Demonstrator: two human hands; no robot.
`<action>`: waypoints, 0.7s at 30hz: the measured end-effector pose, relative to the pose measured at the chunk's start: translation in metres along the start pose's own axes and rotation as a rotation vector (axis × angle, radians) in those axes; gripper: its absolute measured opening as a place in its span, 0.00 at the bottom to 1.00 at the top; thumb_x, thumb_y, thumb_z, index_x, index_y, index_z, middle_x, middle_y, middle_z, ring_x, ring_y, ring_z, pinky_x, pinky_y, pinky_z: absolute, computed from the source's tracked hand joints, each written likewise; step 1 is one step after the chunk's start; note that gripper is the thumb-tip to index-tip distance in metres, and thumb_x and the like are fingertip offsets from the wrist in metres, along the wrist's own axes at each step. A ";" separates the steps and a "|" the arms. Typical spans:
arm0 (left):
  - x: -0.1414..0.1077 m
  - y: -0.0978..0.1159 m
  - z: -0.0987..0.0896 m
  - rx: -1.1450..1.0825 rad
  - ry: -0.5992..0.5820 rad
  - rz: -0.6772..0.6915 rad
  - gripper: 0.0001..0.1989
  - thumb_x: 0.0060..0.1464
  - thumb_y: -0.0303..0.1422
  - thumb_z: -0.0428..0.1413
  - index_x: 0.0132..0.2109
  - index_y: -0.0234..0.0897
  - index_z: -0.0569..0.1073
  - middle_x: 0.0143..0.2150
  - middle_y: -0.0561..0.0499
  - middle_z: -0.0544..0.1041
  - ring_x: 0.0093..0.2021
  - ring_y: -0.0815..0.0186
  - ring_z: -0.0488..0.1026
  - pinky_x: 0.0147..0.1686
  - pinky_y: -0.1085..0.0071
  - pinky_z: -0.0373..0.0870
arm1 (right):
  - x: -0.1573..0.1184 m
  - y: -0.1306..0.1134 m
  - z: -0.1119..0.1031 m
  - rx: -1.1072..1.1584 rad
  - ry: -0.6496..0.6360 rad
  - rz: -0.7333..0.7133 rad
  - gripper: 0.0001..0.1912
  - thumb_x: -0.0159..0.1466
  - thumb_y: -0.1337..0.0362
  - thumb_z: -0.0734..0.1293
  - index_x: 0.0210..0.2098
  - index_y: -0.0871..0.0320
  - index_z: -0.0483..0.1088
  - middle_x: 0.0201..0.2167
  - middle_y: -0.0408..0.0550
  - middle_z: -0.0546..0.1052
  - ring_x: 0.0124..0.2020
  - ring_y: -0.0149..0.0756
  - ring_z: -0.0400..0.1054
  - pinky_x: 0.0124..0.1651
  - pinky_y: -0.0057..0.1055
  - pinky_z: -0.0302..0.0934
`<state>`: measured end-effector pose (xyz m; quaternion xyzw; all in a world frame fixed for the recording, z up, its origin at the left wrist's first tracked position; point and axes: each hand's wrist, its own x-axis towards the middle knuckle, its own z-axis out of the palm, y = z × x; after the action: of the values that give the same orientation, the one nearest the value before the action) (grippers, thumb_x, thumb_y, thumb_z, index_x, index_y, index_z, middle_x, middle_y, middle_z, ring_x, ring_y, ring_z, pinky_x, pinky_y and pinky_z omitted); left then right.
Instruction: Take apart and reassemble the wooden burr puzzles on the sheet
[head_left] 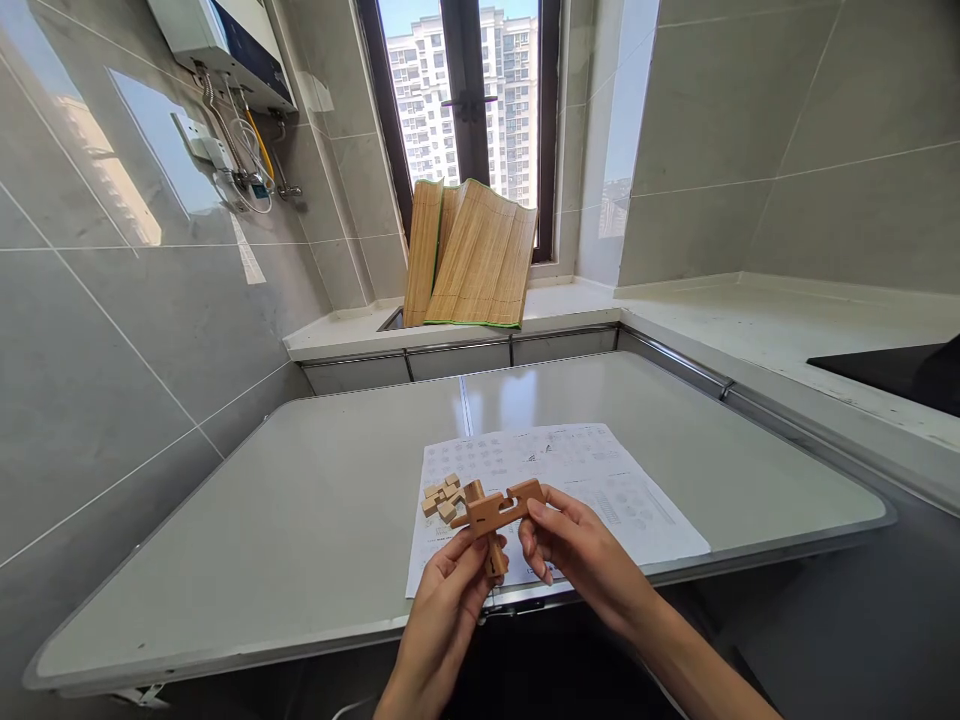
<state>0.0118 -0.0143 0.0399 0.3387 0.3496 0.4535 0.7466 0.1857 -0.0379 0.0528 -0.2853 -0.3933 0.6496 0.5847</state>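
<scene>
Several notched wooden pieces, fitted together crosswise, form a wooden puzzle (491,513) held above the front part of a printed sheet. My left hand (454,590) grips its lower piece between thumb and fingers. The thumb and index finger of my right hand (566,530) pinch the right end of the long notched piece; the other fingers curl below. Just behind and to the left of the puzzle, small pale wooden blocks (442,495) lie in a cluster on the printed sheet (600,470).
The sheet lies on a grey-white folding table (315,510) with a centre seam. Behind it, a bamboo mat (484,260) leans at the window on a white ledge (570,300). A white counter (750,320) runs along the right, with a black panel (900,370).
</scene>
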 end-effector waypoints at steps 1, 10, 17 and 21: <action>0.000 -0.001 0.000 0.013 -0.010 0.002 0.19 0.47 0.38 0.71 0.45 0.33 0.83 0.39 0.45 0.81 0.40 0.65 0.75 0.44 0.73 0.71 | 0.000 0.001 0.000 0.015 -0.002 0.006 0.19 0.65 0.48 0.71 0.39 0.58 0.71 0.26 0.43 0.73 0.23 0.28 0.63 0.27 0.27 0.57; -0.002 -0.004 -0.002 0.159 -0.038 0.031 0.20 0.50 0.42 0.69 0.47 0.35 0.83 0.39 0.44 0.82 0.41 0.64 0.75 0.45 0.72 0.70 | -0.003 0.006 -0.002 0.099 0.048 0.089 0.15 0.64 0.52 0.72 0.38 0.59 0.73 0.26 0.43 0.72 0.23 0.28 0.60 0.28 0.26 0.57; -0.008 -0.002 0.005 0.312 -0.137 0.039 0.23 0.54 0.46 0.65 0.49 0.33 0.82 0.32 0.47 0.79 0.31 0.64 0.73 0.35 0.69 0.71 | -0.005 0.020 -0.006 0.012 0.059 0.101 0.17 0.65 0.49 0.71 0.35 0.57 0.71 0.20 0.36 0.63 0.21 0.26 0.54 0.28 0.27 0.53; -0.016 0.001 0.010 0.325 -0.213 0.016 0.22 0.57 0.45 0.63 0.52 0.34 0.79 0.33 0.49 0.75 0.32 0.65 0.71 0.37 0.67 0.71 | -0.009 0.023 -0.006 -0.012 0.057 0.073 0.16 0.66 0.50 0.70 0.33 0.57 0.69 0.21 0.35 0.59 0.20 0.25 0.50 0.27 0.27 0.50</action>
<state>0.0139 -0.0298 0.0496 0.5038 0.3347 0.3587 0.7110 0.1800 -0.0453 0.0297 -0.3212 -0.3695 0.6599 0.5700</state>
